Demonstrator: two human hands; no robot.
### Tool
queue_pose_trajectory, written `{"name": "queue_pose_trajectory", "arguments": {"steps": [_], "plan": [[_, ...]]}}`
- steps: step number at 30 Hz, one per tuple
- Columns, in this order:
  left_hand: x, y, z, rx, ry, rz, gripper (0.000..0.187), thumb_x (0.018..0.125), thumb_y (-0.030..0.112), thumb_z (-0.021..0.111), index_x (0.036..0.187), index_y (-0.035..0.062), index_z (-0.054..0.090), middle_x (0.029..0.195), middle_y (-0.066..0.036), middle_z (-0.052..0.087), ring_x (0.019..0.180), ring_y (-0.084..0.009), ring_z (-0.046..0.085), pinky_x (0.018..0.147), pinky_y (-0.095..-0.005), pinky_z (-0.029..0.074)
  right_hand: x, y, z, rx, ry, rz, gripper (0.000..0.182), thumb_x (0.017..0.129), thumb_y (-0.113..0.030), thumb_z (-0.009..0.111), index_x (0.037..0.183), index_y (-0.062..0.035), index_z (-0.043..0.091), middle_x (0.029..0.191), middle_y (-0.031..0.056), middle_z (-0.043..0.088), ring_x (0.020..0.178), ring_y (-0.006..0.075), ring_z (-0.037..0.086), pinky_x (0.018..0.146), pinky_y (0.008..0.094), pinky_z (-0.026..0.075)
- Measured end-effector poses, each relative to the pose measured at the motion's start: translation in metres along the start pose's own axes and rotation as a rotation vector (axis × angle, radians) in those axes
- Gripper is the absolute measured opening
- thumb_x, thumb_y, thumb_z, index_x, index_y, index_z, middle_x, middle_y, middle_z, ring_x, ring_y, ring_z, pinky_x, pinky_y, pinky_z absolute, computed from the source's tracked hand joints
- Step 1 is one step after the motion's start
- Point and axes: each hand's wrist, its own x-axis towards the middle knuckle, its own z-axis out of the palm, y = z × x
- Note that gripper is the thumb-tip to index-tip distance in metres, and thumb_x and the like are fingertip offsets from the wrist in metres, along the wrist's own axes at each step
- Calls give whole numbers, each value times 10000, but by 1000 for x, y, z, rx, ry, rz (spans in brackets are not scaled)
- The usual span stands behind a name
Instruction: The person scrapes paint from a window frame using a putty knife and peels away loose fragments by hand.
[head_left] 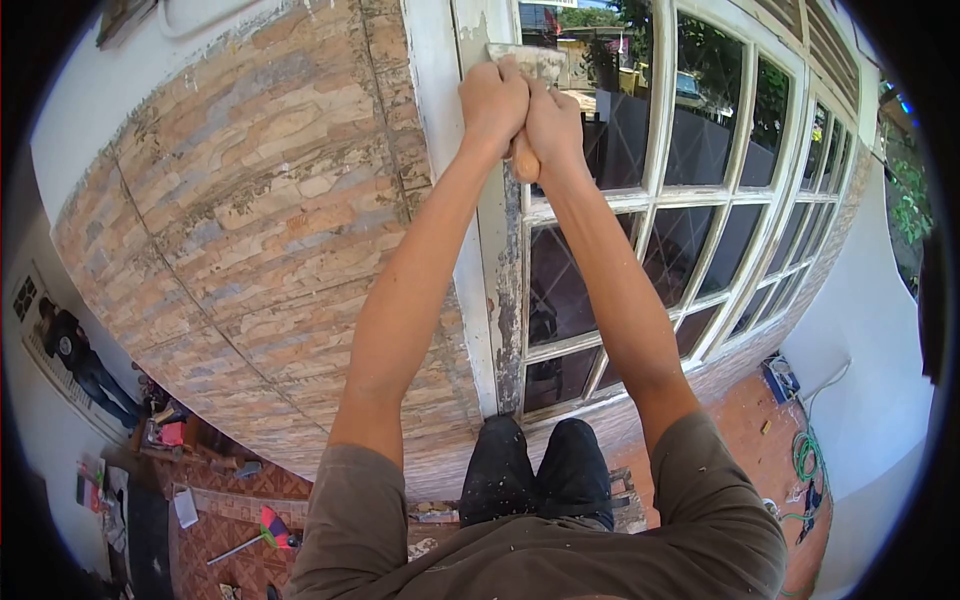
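Left hand [492, 98]: clenched round the scraper's wooden handle, at 12 o'clock, arm stretched up.
Right hand [553, 122]: wrapped round the same handle, touching the left.
Scraper [536, 62]: blade flat against the window frame [508, 290] (paint peeling below).
Brick wall [260, 230]: at 9 o'clock.
Green hose [803, 455]: floor, 4 o'clock.

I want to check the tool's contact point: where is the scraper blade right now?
In the head view, the scraper blade sits top centre, pressed against the white window frame, just above the left hand and right hand.
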Motion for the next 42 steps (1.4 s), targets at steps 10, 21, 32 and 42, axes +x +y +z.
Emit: {"name": "queue_pose_trajectory", "arguments": {"steps": [10, 21, 32, 42], "plan": [[-10, -1, 0, -12, 30, -18, 413, 962, 257, 480, 828, -94, 652, 819, -295, 655, 814, -431, 652, 747, -472, 493, -6, 4, -3, 126, -61, 69, 314, 924, -220, 574, 850, 78, 638, 733, 80, 624, 614, 103, 561, 519, 276, 450], [13, 4, -8, 18, 110, 19, 411, 953, 267, 501, 820, -91, 654, 794, -286, 661, 796, -422, 660, 738, -450, 506, 16, -6, 13, -59, -65, 0, 351, 915, -239, 551, 861, 91, 655, 754, 112, 649, 655, 149, 591, 602, 326, 469], [35, 18, -6, -16, 133, 34, 408, 943, 276, 525, 841, -102, 640, 806, -223, 665, 720, -261, 624, 693, -424, 484, 43, -15, 21, -109, -58, -46, 401, 893, -279, 558, 878, 108, 665, 758, 150, 660, 659, 184, 595, 644, 343, 481], [21, 15, -6, -93, 103, -50, 401, 942, 263, 504, 851, -102, 645, 837, -252, 669, 776, -333, 642, 729, -433, 499, 26, -12, 8, -23, -89, 50, 391, 898, -264, 565, 799, 106, 644, 704, 117, 633, 625, 160, 584, 577, 331, 475]]}}
